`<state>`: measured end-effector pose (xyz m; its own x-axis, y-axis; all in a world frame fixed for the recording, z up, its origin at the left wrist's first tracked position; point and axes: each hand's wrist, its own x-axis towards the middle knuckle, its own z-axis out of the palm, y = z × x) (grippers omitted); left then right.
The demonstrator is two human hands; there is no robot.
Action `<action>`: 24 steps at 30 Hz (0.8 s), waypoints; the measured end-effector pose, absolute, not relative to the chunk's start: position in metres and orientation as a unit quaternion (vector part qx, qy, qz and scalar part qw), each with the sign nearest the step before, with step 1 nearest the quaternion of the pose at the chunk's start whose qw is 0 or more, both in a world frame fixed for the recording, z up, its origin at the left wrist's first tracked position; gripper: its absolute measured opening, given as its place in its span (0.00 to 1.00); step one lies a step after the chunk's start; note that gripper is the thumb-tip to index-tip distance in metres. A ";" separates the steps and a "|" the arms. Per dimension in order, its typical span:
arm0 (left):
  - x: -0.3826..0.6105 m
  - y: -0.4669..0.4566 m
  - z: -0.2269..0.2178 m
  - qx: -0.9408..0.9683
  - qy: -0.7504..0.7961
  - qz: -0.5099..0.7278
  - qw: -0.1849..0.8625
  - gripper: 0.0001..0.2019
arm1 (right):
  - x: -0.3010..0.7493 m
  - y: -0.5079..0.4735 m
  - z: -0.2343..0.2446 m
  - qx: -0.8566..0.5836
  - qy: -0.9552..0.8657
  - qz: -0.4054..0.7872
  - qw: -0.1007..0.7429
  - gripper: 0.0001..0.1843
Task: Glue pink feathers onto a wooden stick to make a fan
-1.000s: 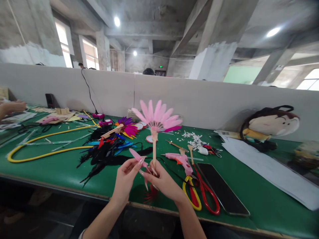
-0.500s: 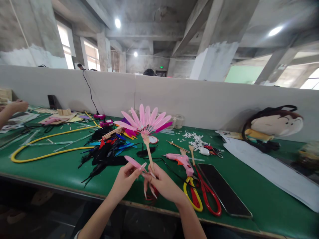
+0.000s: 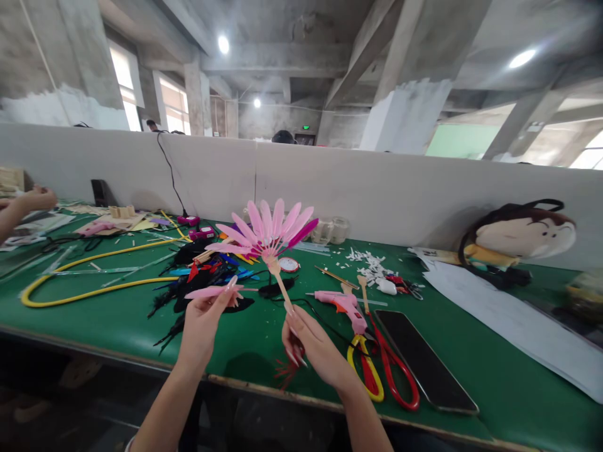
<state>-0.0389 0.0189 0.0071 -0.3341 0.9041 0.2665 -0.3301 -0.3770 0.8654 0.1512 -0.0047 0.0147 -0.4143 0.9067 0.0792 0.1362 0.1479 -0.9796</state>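
Note:
My right hand (image 3: pixel 313 345) is closed round the thin wooden stick of a pink feather fan (image 3: pixel 266 231), which tilts up and to the left over the green table (image 3: pixel 117 317). A single loose pink feather (image 3: pixel 210 292) lies nearly level in the pinch of my left hand (image 3: pixel 201 325), a little left of the stick. Both hands hover above the table's near edge.
A pink glue gun (image 3: pixel 342 304), yellow scissors (image 3: pixel 365 370), red scissors (image 3: pixel 396 376) and a dark phone (image 3: pixel 424 363) lie right of my hands. Black and coloured feathers (image 3: pixel 200 279) and a yellow hose (image 3: pixel 75 276) lie left. Another person's hand (image 3: pixel 26 204) is at far left. A plush bag (image 3: pixel 513 242) sits far right.
My left hand has drawn away to the left with the loose feather, now held level. The fan has tipped further left in my right hand.

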 end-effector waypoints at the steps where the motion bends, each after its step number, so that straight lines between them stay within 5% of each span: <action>1: -0.038 0.020 0.011 0.369 0.353 0.748 0.424 0.09 | 0.152 -0.004 0.015 -0.390 -0.660 0.522 0.373 0.21; 24: -0.012 0.035 0.049 0.298 0.260 0.819 0.415 0.09 | 0.152 -0.003 0.014 -0.365 -0.670 0.529 0.371 0.21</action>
